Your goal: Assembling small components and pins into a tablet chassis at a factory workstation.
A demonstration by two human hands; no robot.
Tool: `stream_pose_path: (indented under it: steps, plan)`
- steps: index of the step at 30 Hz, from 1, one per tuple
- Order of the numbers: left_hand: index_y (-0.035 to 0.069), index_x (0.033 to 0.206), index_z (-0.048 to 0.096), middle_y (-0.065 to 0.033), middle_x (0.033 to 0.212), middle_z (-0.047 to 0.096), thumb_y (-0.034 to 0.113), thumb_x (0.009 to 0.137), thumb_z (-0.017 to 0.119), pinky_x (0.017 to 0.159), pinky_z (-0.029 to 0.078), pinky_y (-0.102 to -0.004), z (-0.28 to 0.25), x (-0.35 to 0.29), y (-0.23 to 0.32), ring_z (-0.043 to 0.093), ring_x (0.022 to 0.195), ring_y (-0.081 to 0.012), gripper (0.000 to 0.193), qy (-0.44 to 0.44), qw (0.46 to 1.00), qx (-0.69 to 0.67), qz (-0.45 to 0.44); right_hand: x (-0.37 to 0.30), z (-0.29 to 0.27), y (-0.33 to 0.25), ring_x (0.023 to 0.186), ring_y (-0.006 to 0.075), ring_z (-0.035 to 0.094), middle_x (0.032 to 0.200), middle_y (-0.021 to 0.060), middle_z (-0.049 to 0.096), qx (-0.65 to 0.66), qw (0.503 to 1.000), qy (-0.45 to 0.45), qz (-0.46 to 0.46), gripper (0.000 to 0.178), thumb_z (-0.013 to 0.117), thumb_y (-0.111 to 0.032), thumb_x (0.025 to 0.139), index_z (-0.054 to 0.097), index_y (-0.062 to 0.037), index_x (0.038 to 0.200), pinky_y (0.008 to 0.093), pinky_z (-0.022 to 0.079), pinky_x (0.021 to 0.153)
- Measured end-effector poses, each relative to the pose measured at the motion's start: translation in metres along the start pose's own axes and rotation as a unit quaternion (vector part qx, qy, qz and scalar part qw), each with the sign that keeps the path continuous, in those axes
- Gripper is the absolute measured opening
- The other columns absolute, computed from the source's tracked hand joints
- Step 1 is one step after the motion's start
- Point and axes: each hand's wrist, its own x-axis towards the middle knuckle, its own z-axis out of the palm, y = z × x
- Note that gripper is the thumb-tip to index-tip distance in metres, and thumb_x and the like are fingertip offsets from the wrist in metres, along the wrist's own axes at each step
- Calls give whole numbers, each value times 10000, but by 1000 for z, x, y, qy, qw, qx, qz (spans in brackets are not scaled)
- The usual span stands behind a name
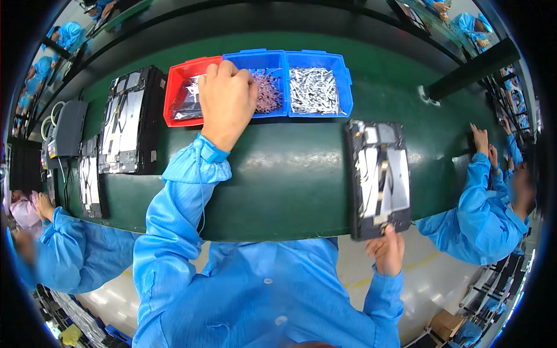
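My left hand (228,101) reaches over the red bin (174,104) and the middle blue bin (278,110). Its fingers are curled together; whatever they hold is hidden beneath them. Small reddish parts (268,93) fill the middle bin, and dark and clear plastic pieces (190,101) lie in the red one. At the table's front edge, my right hand (387,252) grips the near end of an opened tablet (380,174), thumb on top. The tablet lies with its silver battery and dark ribbon cables showing.
A right-hand blue bin (313,90) holds many small white parts. Opened tablets are stacked (129,124) at the left, beside a shorter pile (90,180) and a grey device (68,130). Co-workers in blue sit at left (87,249) and right (478,214). A dark post (470,72) stands at far right.
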Motion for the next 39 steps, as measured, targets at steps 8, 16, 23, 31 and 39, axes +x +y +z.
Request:
stream_pose_path:
  steps: [8,16,23,31,39]
  plan:
    - [72,930,778,-118,907,657,157,891,737,792,473,-448,5,7,-32,601,905,-327,103,48,996,-67,-43,-68,33,56,576,234,683,807,204,697,14,994,-105,32,465,569,-403,1056,530,47,1170,285,457,447]
    - [28,1028,778,-84,910,669,193,944,752,756,495,-318,3,-5,-48,612,844,-182,186,71,947,-278,-142,-54,33,42,710,207,725,1073,209,745,-102,910,-397,68,306,550,-204,1072,619,63,1203,284,528,560]
    - [-15,1129,722,-12,974,701,187,1016,691,737,463,-206,-30,-16,-18,573,809,-54,235,171,787,-539,-247,-12,37,-57,652,117,667,799,63,732,-163,951,-172,-197,238,682,-120,993,655,11,1190,273,525,585]
    - [-2,1091,669,-202,1471,541,179,1044,634,1116,461,-374,-65,-144,66,582,1279,-232,190,-157,642,-639,-394,102,134,-99,742,448,679,788,236,694,-480,787,-101,-376,442,570,-396,1041,580,-112,1380,504,518,641]
    - [-17,1120,679,-252,1613,370,86,1039,622,1123,412,-351,-60,-173,112,486,1397,-254,144,-75,670,-654,-342,91,161,-83,700,454,685,784,216,705,-595,682,-98,-415,373,469,-460,1065,615,-166,1242,570,530,611]
